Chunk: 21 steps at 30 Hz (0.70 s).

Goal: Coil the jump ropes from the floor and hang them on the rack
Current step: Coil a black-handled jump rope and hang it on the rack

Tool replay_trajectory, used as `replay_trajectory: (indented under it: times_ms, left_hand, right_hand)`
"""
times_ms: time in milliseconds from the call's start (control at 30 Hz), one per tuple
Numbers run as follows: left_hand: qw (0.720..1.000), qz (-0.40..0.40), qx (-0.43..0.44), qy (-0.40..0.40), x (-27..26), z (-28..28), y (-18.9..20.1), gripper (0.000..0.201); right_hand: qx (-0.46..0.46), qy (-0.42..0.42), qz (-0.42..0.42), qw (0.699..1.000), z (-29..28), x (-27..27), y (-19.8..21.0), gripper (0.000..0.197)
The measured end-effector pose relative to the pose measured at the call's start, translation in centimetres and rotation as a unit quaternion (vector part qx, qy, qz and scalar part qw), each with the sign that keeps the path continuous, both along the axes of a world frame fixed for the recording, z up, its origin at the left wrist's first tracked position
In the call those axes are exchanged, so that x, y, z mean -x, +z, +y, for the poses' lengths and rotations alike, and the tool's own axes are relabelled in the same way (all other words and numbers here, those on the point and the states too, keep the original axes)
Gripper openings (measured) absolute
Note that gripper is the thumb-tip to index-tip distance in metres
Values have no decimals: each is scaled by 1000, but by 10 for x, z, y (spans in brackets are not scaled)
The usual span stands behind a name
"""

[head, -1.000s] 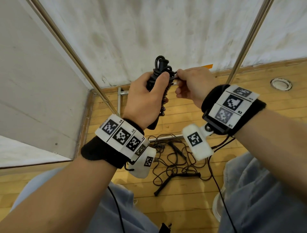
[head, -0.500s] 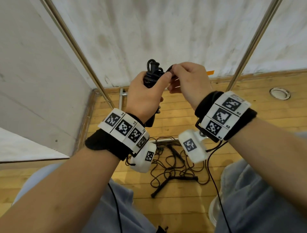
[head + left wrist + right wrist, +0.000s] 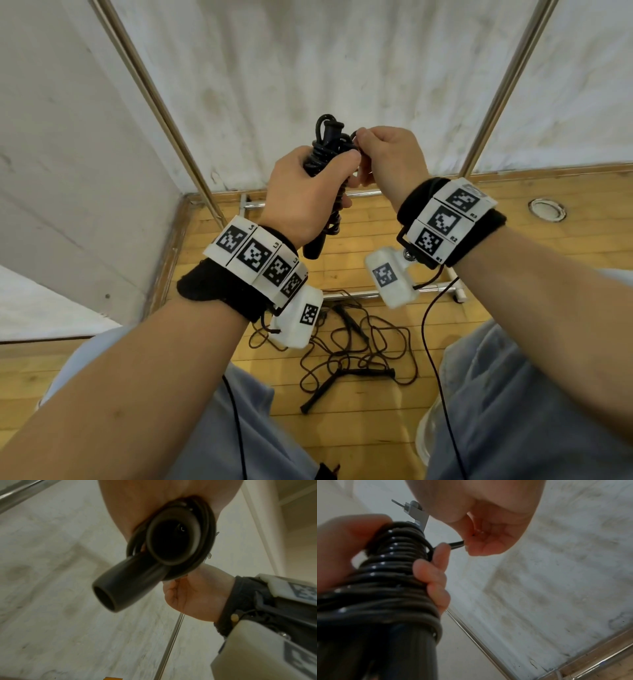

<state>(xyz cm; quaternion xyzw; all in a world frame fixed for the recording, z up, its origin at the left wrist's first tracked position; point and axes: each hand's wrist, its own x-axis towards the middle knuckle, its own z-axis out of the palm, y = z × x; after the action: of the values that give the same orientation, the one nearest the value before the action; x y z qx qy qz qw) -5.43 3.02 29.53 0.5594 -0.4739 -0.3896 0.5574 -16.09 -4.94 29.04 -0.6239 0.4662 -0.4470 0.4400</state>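
Note:
My left hand (image 3: 305, 192) grips a black jump rope (image 3: 329, 144) held upright, its cord wound in tight turns (image 3: 388, 577) round the two handles (image 3: 130, 582). My right hand (image 3: 387, 154) sits just to the right of the bundle's top and pinches the cord's loose end (image 3: 455, 543) between thumb and fingers. A small metal clip (image 3: 416, 512) shows by the coil's top. More black jump ropes (image 3: 346, 356) lie tangled on the wooden floor below my wrists. The rack's slanted steel poles (image 3: 161, 113) rise on both sides of my hands.
A white wall (image 3: 308, 68) stands close behind the rack. The rack's base bars (image 3: 356, 294) lie on the floor by the tangle. A round metal floor fitting (image 3: 546, 209) is at the right. My knees in grey trousers (image 3: 513, 394) frame the floor ropes.
Both hands have risen slightly with the bundle. The right hand has moved in closer over the top of the coil, still holding the cord end.

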Motion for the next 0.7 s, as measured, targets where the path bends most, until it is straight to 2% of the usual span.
replay_trajectory:
  times_ms: [200,333,433,633,700]
  left_hand:
    - [999,-17,-2,-43,-4,9,3,33]
    - [998,-13,1,-59,-5,12,7,38]
    - [998,5,-9,-67,-13,12,9,30]
    - [996,-1,-32,-87,-22,9,10,9]
    - [997,2,-32,-63,-20,8,13,14]
  right_hand:
    - [-26,22,-4,999,0,3,0,33]
    - [-42,45,-41,997,1,4,6,29]
    - [-59,73,-93,991,3,8,12,28]
    - [-4,70,-129,989,10,16,25,19]
    - [13,68,-120,990,15,15,27,17]
